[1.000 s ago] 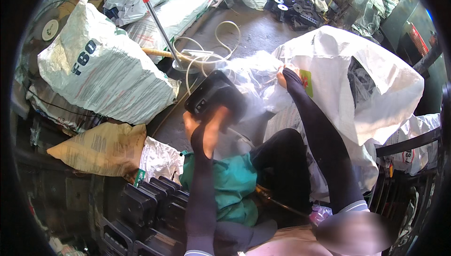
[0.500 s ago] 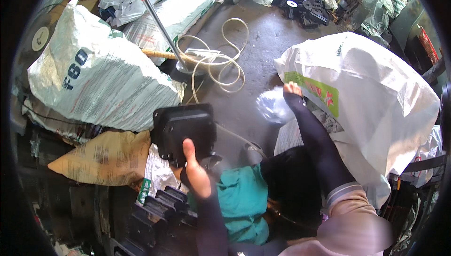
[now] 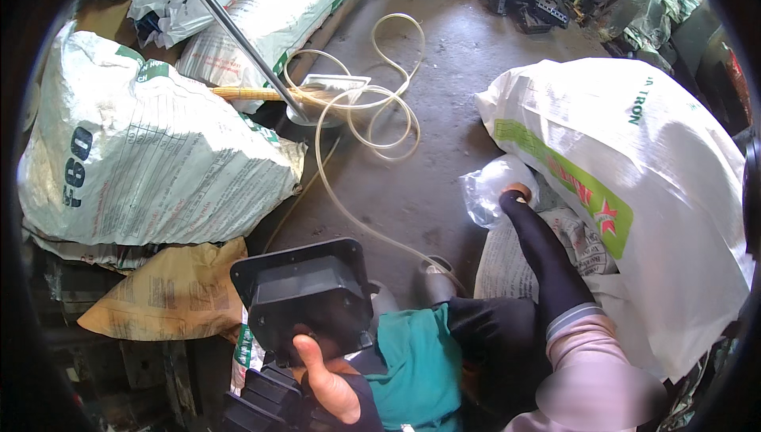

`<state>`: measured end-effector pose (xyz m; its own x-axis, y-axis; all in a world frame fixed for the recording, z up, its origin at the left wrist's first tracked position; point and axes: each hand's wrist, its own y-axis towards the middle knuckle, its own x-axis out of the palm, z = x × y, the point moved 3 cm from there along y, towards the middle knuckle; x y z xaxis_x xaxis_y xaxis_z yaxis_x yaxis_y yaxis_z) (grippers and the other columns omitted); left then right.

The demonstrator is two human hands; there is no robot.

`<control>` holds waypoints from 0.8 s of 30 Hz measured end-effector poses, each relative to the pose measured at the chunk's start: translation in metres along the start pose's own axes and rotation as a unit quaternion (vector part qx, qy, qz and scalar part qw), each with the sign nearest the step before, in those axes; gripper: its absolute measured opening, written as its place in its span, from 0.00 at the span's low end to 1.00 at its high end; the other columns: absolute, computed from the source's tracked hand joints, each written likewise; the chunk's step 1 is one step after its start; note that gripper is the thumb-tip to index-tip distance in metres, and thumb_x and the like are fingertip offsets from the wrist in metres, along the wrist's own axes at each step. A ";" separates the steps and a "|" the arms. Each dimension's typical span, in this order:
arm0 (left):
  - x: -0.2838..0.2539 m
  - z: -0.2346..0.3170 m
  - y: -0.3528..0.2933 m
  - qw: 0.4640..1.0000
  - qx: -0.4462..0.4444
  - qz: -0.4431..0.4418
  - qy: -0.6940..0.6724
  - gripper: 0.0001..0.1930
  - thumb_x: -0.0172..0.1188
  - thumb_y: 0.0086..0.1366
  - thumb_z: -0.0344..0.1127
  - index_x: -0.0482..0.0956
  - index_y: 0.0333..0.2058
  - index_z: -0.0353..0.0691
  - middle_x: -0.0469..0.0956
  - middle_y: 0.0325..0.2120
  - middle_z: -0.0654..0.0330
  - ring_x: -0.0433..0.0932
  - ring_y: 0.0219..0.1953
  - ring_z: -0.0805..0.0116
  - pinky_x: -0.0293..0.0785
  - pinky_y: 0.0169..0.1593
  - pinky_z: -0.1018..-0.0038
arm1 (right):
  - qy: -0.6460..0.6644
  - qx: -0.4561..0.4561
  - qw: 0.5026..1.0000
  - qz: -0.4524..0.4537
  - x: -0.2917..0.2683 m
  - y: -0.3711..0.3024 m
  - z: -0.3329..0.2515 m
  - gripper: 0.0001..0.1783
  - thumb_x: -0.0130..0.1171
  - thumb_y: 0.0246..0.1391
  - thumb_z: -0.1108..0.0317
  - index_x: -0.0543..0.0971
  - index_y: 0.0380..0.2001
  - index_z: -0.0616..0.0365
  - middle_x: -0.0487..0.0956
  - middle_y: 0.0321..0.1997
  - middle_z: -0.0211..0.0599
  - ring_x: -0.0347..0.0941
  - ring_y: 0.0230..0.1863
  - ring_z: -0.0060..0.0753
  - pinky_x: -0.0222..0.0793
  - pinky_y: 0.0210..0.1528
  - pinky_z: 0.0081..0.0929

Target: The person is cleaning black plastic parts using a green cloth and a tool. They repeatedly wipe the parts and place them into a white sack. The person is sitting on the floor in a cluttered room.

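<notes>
While a black plastic tray (image 3: 305, 297) is clasped in the left hand (image 3: 329, 384), a clear bag (image 3: 495, 188) is pinched by the right hand (image 3: 519, 192), so sorting seems underway, with careful placing needed next.

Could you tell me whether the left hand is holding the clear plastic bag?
No, the left hand grips a black plastic tray; the clear plastic bag is at the right hand.

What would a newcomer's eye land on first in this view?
Low in the middle, the left hand holds up a black square moulded plastic part. To the right, the right hand reaches a crumpled clear plastic bag beside a big white woven sack with a green stripe. A pale hose coils on the grey concrete floor beyond.
</notes>
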<state>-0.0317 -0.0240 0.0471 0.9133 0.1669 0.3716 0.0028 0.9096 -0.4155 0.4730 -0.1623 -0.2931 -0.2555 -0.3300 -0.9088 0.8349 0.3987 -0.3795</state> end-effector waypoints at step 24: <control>0.000 0.005 -0.011 0.983 -0.034 0.180 -0.011 0.36 0.69 0.60 0.48 0.66 0.62 0.41 0.68 0.60 0.54 0.67 0.61 0.58 0.64 0.65 0.62 | -0.016 0.043 0.998 -0.049 0.048 0.035 0.025 0.32 0.51 0.58 0.42 0.73 0.55 0.55 0.80 0.46 0.47 0.77 0.45 0.45 0.74 0.47 0.41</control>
<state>-0.0333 -0.0323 0.0562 0.8513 0.4821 0.2071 -0.2918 0.7630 -0.5769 0.5022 -0.1859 -0.3455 -0.3224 -0.3917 -0.8618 0.8461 0.2889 -0.4479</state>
